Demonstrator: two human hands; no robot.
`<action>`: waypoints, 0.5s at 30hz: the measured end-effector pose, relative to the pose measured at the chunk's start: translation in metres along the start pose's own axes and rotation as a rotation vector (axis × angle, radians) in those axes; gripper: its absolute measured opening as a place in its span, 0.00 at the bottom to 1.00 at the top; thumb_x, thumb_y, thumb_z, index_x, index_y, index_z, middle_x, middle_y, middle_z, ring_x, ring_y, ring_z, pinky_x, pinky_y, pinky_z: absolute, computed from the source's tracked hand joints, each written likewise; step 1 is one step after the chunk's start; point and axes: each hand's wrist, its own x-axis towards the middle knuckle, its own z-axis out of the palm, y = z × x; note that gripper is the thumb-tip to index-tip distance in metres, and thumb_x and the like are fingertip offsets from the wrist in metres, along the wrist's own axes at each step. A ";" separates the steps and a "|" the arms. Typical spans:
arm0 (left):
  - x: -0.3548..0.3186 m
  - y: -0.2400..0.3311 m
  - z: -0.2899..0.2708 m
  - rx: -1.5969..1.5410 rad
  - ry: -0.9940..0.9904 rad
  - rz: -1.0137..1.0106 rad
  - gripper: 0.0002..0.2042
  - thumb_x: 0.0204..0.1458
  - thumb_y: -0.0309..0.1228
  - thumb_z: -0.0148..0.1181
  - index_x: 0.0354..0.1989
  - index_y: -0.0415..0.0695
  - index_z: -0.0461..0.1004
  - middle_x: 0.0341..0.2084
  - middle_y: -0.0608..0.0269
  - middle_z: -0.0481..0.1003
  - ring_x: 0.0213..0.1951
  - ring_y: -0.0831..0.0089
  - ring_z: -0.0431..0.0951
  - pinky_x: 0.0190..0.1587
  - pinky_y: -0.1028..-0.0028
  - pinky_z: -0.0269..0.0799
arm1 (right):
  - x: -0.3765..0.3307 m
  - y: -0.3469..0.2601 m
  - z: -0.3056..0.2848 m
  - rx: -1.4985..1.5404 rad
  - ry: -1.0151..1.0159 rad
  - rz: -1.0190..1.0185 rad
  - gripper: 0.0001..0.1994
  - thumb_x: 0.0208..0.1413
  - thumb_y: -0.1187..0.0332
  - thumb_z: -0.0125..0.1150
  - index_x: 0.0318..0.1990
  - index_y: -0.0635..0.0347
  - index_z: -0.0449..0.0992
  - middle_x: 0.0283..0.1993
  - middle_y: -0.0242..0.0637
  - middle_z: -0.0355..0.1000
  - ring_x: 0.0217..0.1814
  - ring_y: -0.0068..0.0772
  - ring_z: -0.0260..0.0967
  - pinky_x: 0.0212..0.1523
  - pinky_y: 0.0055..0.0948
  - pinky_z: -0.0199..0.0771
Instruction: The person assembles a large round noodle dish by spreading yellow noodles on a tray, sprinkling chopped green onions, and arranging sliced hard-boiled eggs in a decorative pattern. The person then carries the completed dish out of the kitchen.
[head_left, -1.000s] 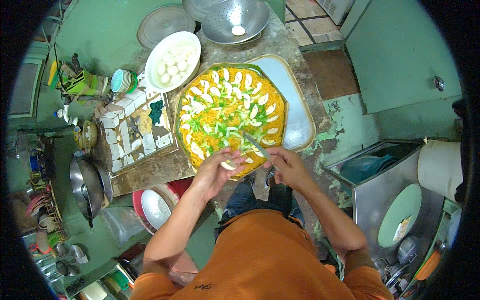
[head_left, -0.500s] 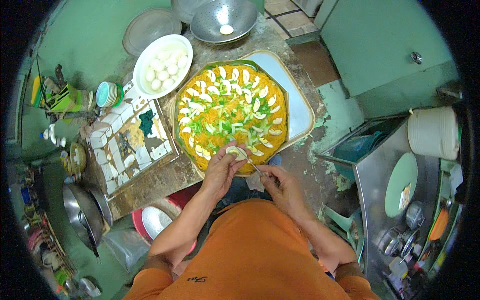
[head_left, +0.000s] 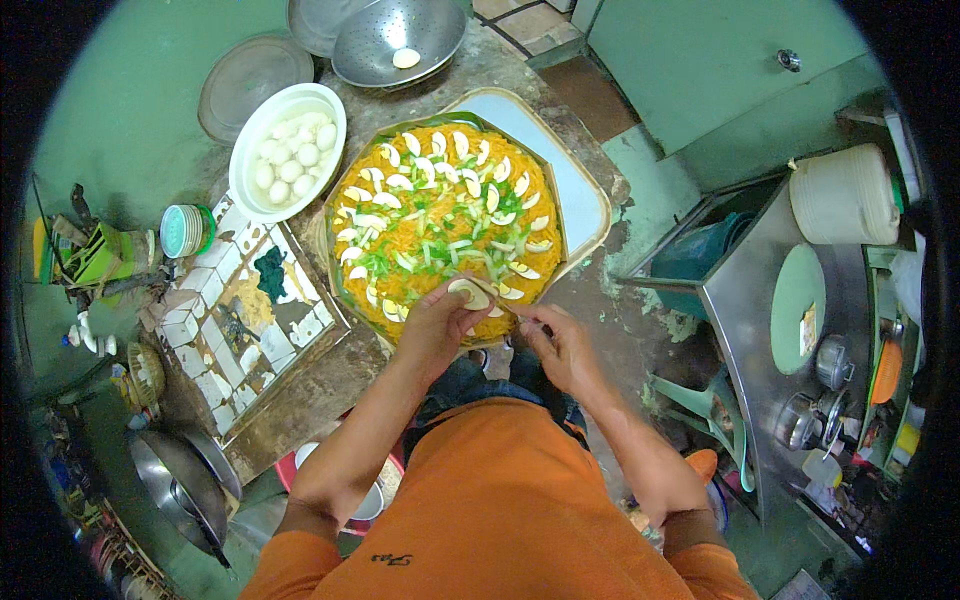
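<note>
Pinched in my left hand [head_left: 432, 322] is a piece of boiled egg [head_left: 467, 293], its cut face and yolk showing. My right hand [head_left: 562, 345] grips a thin knife [head_left: 508, 307], whose tip meets the egg; the fingers hide most of it. Both hands are over the near edge of a large round dish of orange noodles [head_left: 403, 238]. Egg wedges [head_left: 386, 200] and chopped green pieces [head_left: 435, 250] lie scattered on the noodles. Leaf shows around the dish's rim.
Beyond the dish, a white bowl [head_left: 240, 165] holds several peeled eggs [head_left: 290, 170]. A metal colander [head_left: 385, 35] contains one egg piece [head_left: 406, 58]. Under the dish, a pale blue tray [head_left: 585, 200] sticks out rightward. Broken white tiles [head_left: 205, 345] cover the counter's left part.
The view has shifted, so the table's things appear farther left. My hands stay together over the dish's near edge, with the egg and knife still held. The egg is turned slightly.
</note>
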 end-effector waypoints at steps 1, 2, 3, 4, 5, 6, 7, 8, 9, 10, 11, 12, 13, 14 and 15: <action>0.002 0.001 0.000 -0.007 0.046 0.013 0.18 0.58 0.22 0.48 0.57 0.30 0.64 0.49 0.50 0.73 0.52 0.58 0.77 0.56 0.65 0.76 | 0.008 0.003 0.001 0.016 0.011 -0.028 0.13 0.61 0.71 0.54 0.50 0.63 0.76 0.36 0.45 0.75 0.34 0.41 0.74 0.36 0.36 0.72; 0.004 0.001 0.000 0.003 0.062 0.009 0.18 0.58 0.22 0.48 0.57 0.31 0.64 0.48 0.50 0.74 0.52 0.58 0.77 0.56 0.65 0.76 | 0.014 0.004 0.001 0.032 0.016 -0.027 0.13 0.61 0.71 0.54 0.51 0.64 0.76 0.36 0.44 0.76 0.33 0.39 0.74 0.35 0.35 0.73; 0.007 0.003 0.001 0.003 0.071 0.024 0.18 0.58 0.21 0.48 0.57 0.32 0.64 0.48 0.50 0.74 0.51 0.59 0.77 0.56 0.65 0.76 | 0.021 0.005 0.000 0.130 -0.041 0.101 0.13 0.62 0.70 0.53 0.52 0.63 0.75 0.37 0.42 0.77 0.33 0.34 0.74 0.34 0.31 0.72; 0.008 0.004 0.002 -0.009 0.087 0.034 0.18 0.58 0.21 0.48 0.57 0.33 0.65 0.48 0.50 0.74 0.51 0.59 0.77 0.56 0.65 0.76 | 0.026 0.004 -0.002 0.227 -0.105 0.257 0.14 0.63 0.70 0.53 0.54 0.62 0.74 0.37 0.40 0.77 0.32 0.29 0.73 0.32 0.27 0.71; 0.009 0.006 0.003 0.032 0.106 0.036 0.17 0.58 0.20 0.47 0.57 0.33 0.66 0.48 0.51 0.74 0.51 0.60 0.78 0.55 0.66 0.77 | 0.028 0.002 -0.004 0.342 -0.180 0.436 0.15 0.64 0.69 0.52 0.55 0.61 0.73 0.38 0.37 0.77 0.31 0.25 0.73 0.30 0.23 0.69; 0.008 0.008 0.005 0.059 0.133 0.034 0.17 0.59 0.20 0.47 0.57 0.34 0.66 0.48 0.52 0.75 0.50 0.61 0.78 0.55 0.67 0.77 | 0.027 -0.001 -0.004 0.384 -0.196 0.431 0.15 0.64 0.69 0.53 0.56 0.61 0.73 0.38 0.35 0.77 0.30 0.23 0.72 0.30 0.22 0.69; 0.007 0.009 0.008 0.071 0.153 0.044 0.16 0.59 0.19 0.46 0.56 0.35 0.67 0.48 0.53 0.75 0.49 0.62 0.78 0.54 0.68 0.78 | 0.024 -0.005 -0.006 0.446 -0.222 0.448 0.15 0.64 0.69 0.53 0.56 0.60 0.72 0.38 0.33 0.77 0.29 0.21 0.71 0.29 0.20 0.68; 0.005 0.010 0.010 0.096 0.166 0.038 0.16 0.60 0.19 0.46 0.57 0.34 0.67 0.48 0.53 0.75 0.50 0.62 0.78 0.54 0.68 0.77 | 0.019 -0.008 -0.007 0.542 -0.247 0.438 0.15 0.64 0.69 0.53 0.57 0.60 0.72 0.38 0.31 0.76 0.29 0.20 0.70 0.29 0.19 0.67; 0.000 0.010 0.011 0.106 0.172 0.042 0.16 0.60 0.19 0.46 0.57 0.34 0.67 0.48 0.53 0.75 0.50 0.61 0.78 0.54 0.68 0.77 | 0.009 -0.013 -0.003 0.453 -0.224 0.383 0.15 0.64 0.69 0.54 0.56 0.60 0.72 0.38 0.31 0.76 0.29 0.20 0.69 0.29 0.20 0.67; -0.005 0.010 0.012 0.106 0.167 0.059 0.16 0.60 0.19 0.46 0.57 0.34 0.67 0.48 0.53 0.75 0.50 0.61 0.78 0.54 0.68 0.77 | -0.003 -0.018 0.001 0.396 -0.195 0.297 0.14 0.63 0.69 0.54 0.56 0.60 0.73 0.38 0.31 0.75 0.29 0.21 0.69 0.30 0.20 0.67; -0.010 0.009 0.013 0.093 0.189 0.045 0.16 0.60 0.19 0.46 0.57 0.34 0.67 0.48 0.52 0.75 0.50 0.61 0.78 0.54 0.68 0.77 | -0.012 -0.020 0.005 0.362 -0.190 0.227 0.14 0.63 0.69 0.55 0.55 0.60 0.73 0.38 0.31 0.75 0.29 0.22 0.68 0.31 0.21 0.68; -0.016 0.007 0.012 0.070 0.201 0.043 0.16 0.61 0.20 0.46 0.57 0.34 0.67 0.49 0.52 0.75 0.50 0.61 0.78 0.53 0.68 0.77 | -0.018 -0.020 0.010 0.314 -0.138 0.190 0.14 0.62 0.71 0.56 0.54 0.59 0.73 0.37 0.34 0.75 0.31 0.25 0.70 0.32 0.24 0.69; -0.022 0.004 0.011 0.032 0.205 0.046 0.16 0.61 0.20 0.46 0.58 0.34 0.66 0.49 0.52 0.75 0.50 0.60 0.78 0.53 0.69 0.77 | -0.023 -0.018 0.016 0.292 -0.112 0.173 0.14 0.61 0.72 0.57 0.53 0.58 0.74 0.36 0.37 0.75 0.32 0.28 0.72 0.34 0.28 0.71; -0.027 0.003 0.008 0.048 0.221 0.023 0.16 0.61 0.20 0.46 0.57 0.34 0.67 0.49 0.52 0.75 0.50 0.61 0.79 0.53 0.69 0.78 | -0.025 -0.014 0.021 0.284 -0.103 0.196 0.14 0.59 0.74 0.58 0.53 0.58 0.74 0.35 0.39 0.75 0.33 0.32 0.74 0.35 0.31 0.73; -0.030 0.001 0.006 0.045 0.226 0.012 0.16 0.61 0.20 0.47 0.57 0.34 0.67 0.49 0.52 0.75 0.49 0.61 0.79 0.53 0.70 0.78 | -0.026 -0.009 0.025 0.232 -0.066 0.108 0.14 0.59 0.74 0.58 0.53 0.58 0.74 0.35 0.40 0.75 0.34 0.33 0.74 0.36 0.32 0.73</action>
